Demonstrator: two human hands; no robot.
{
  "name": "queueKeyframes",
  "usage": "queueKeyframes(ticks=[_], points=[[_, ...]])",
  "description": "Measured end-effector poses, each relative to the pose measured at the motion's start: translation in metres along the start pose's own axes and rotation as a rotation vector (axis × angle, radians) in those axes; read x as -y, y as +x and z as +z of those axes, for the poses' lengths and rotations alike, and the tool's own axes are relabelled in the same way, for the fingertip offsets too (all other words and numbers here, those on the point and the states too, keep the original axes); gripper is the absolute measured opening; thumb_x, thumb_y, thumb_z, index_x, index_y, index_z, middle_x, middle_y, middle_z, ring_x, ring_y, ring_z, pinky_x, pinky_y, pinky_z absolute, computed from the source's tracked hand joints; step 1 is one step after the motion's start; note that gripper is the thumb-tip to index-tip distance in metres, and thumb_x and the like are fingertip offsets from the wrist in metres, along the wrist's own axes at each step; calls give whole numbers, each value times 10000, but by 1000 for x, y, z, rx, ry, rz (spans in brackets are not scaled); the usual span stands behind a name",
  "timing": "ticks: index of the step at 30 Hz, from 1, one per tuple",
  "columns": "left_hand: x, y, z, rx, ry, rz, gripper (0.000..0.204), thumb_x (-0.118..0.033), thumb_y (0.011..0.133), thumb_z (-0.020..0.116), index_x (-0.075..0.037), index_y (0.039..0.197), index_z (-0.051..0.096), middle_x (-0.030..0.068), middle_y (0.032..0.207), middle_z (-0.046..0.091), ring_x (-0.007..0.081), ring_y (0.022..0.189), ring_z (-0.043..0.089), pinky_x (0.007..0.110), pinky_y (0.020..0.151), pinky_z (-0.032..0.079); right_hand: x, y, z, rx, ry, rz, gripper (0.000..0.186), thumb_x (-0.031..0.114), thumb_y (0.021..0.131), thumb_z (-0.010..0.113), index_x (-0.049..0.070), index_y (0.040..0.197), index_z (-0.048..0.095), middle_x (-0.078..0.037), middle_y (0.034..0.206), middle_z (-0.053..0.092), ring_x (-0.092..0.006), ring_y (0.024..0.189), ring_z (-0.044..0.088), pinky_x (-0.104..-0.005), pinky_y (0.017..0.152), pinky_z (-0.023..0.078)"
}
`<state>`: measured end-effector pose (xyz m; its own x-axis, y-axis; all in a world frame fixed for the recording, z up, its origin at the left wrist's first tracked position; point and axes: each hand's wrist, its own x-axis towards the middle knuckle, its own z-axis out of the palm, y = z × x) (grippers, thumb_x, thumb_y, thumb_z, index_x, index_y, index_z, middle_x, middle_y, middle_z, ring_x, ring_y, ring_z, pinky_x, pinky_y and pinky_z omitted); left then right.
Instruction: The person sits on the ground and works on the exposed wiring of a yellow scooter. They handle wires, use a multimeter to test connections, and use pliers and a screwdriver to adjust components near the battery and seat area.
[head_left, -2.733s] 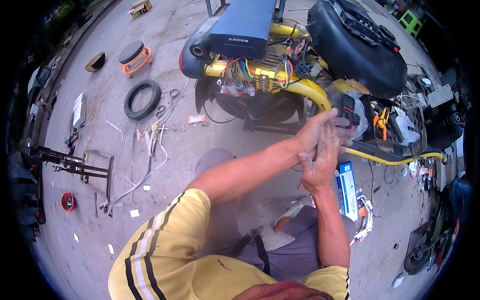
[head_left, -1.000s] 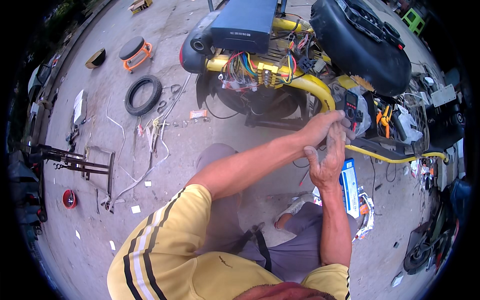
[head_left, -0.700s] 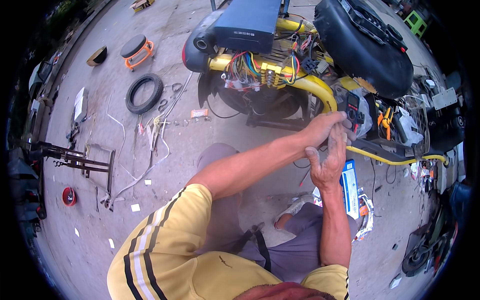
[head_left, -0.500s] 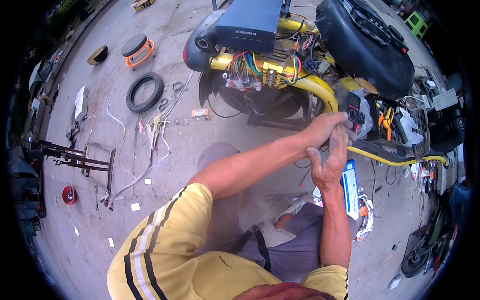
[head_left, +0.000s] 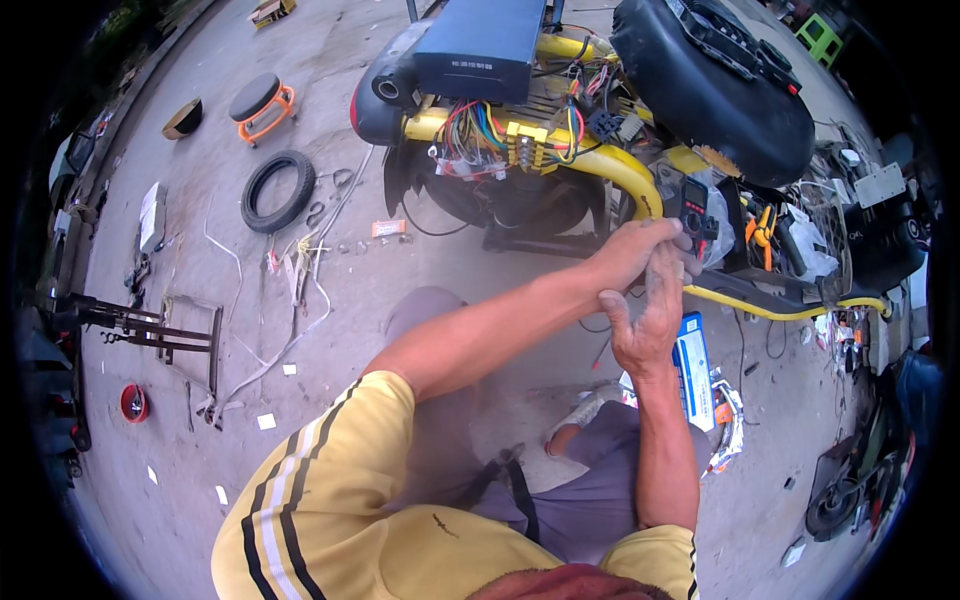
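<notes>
Tyre on ground, stool near, left hand partly covering multimeter

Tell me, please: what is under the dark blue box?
Past its near edge, part of the yellow frame and coloured wires show; whatever lies directly under the dark blue box is covered.

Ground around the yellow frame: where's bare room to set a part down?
Bare: between the stool and the dark blue case; also between the white strap and left knee, below the orange packet.

Crowded: beyond the left hand, where the meter, orange-handled tool and plastic bag sit close together.
</notes>
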<state>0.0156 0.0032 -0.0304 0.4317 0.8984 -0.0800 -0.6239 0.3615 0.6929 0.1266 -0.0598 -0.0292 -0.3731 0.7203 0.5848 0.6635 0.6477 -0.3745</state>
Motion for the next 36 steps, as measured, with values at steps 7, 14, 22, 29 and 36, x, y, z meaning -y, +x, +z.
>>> queueKeyframes(ticks=[7, 14, 22, 29, 36], points=[[2, 2, -2, 28, 28, 8, 422, -325, 1020, 520, 72, 1153, 566, 259, 1034, 716, 308, 939, 715, 409, 850, 588, 1, 0, -1, -7, 37, -3, 843, 441, 892, 744, -151, 1417, 454, -329, 1452, 483, -497, 1374, 432, -522, 1158, 319], [2, -1, -1, 36, 11, 13, 409, -322, 1019, 523, 67, 1133, 580, 254, 1031, 718, 308, 930, 716, 419, 847, 589, 3, 0, -1, -20, 29, -2, 834, 431, 895, 744, -154, 1414, 454, -330, 1445, 488, -504, 1369, 434, -521, 1160, 316], [-1, -2, 0, 27, 30, 7, 439, -326, 1018, 521, 86, 1161, 569, 262, 1033, 715, 306, 927, 713, 409, 852, 584, 2, -1, 0, -14, 47, -8, 835, 415, 890, 753, -156, 1417, 446, -329, 1449, 484, -494, 1373, 433, -517, 1160, 318], [-2, -3, -1, 26, 51, 19, 437, -314, 1012, 519, 93, 1162, 568, 271, 1052, 711, 308, 930, 710, 415, 865, 580, 2, -2, 1, -22, 46, 0, 832, 430, 890, 750, -149, 1411, 459, -321, 1450, 487, -488, 1372, 439, -513, 1155, 328], [0, 1, -4, 34, 73, 23, 412, -292, 1017, 514, 88, 1163, 578, 275, 1082, 710, 305, 970, 709, 418, 886, 576, 1, -3, 0, -9, 27, 18, 839, 458, 892, 741, -145, 1407, 468, -318, 1443, 493, -498, 1373, 433, -517, 1155, 331]])
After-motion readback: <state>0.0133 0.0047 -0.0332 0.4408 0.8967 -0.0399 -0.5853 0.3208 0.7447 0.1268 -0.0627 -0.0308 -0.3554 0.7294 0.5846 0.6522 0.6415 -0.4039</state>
